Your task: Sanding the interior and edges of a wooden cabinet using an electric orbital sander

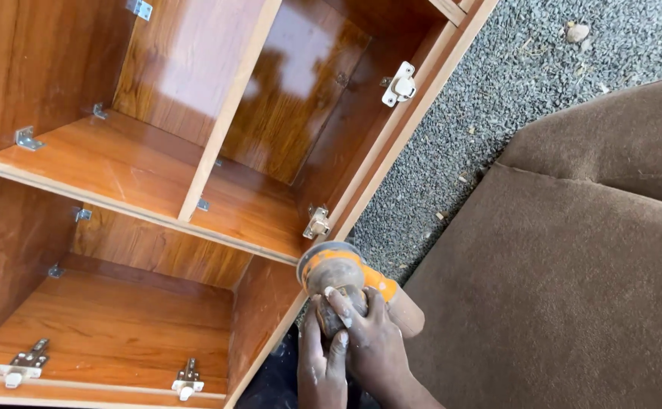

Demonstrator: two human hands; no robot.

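Note:
An orange, dust-covered power sander [336, 266] rests against the front edge of a wooden cabinet [380, 170], just below a metal hinge [317, 223]. My right hand [374, 341] wraps over the sander's rear grip from the right. Beside it, my left hand [320, 363] reaches up with its fingers on the sander's rounded body. Both hands are smeared with pale dust. The sander's pad is hidden against the cabinet edge.
The cabinet has glossy shelves [118, 170], a vertical divider [225, 113], small metal brackets [26, 139] and more hinges [400, 85] [187, 381]. A brown upholstered cushion [573, 288] fills the right side. Grey gravel ground [497, 98] lies between them.

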